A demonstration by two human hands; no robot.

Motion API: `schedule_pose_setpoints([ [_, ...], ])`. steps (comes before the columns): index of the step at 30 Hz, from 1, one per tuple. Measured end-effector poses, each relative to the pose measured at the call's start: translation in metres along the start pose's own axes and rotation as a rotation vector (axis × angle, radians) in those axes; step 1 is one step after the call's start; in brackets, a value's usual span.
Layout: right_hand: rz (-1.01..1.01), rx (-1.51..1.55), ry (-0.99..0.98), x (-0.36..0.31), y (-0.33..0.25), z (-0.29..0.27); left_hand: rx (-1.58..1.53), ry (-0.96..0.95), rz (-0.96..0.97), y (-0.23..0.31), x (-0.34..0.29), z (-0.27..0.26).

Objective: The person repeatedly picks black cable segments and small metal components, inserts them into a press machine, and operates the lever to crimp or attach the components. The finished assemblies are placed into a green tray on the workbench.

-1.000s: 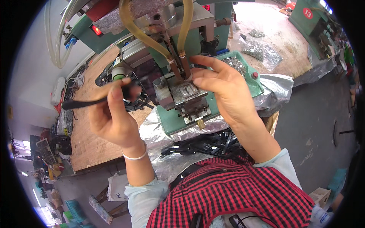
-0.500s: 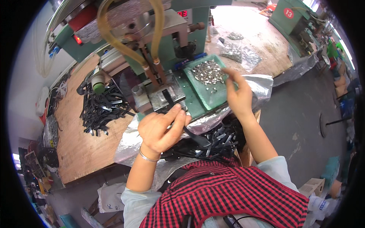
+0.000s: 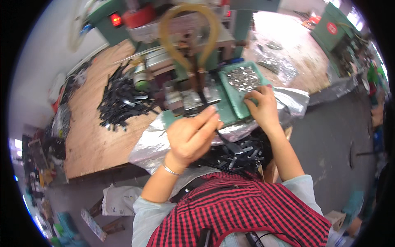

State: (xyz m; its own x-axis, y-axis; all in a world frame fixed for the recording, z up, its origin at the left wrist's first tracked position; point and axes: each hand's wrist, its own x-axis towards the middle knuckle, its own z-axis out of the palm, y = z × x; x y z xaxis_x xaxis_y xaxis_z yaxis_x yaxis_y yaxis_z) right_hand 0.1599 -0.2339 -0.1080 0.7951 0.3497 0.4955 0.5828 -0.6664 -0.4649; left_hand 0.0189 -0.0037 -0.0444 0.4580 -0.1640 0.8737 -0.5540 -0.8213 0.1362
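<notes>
The narrow, flat black flexible strap (image 3: 203, 99) runs from the silvery metal block (image 3: 192, 101) of the press down under the left hand (image 3: 190, 135), whose thumb and fingers are pinched together on it, back of the hand upward, forearm slanting up and rightward. The right hand (image 3: 263, 108) bends over the near right edge of the shallow green plastic tray (image 3: 240, 100), fingers curled downward; I cannot tell whether they grip anything.
</notes>
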Motion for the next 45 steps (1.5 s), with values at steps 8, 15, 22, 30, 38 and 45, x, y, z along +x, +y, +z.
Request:
schedule_pose_setpoints([
  [8,0.307,0.225,0.139,-0.019,-0.01,0.001,0.364,-0.034,-0.161,0.027,-0.052,-0.103],
  [15,0.2,0.44,0.188,0.001,-0.035,-0.001,0.647,0.008,-0.391,-0.067,-0.031,-0.159],
  [22,0.266,0.399,0.115,-0.007,-0.028,0.0,0.731,-0.281,-0.563,-0.189,-0.157,-0.118],
  [30,0.338,0.239,0.325,-0.073,0.032,-0.04,0.639,0.039,-0.331,-0.154,-0.121,-0.116],
  [38,-0.082,0.593,0.166,0.024,-0.096,-0.021,-0.246,0.094,-1.012,-0.16,-0.107,-0.08],
  [45,0.157,1.046,0.182,0.032,-0.127,0.025,-0.215,0.298,-1.11,-0.095,-0.103,-0.046],
])
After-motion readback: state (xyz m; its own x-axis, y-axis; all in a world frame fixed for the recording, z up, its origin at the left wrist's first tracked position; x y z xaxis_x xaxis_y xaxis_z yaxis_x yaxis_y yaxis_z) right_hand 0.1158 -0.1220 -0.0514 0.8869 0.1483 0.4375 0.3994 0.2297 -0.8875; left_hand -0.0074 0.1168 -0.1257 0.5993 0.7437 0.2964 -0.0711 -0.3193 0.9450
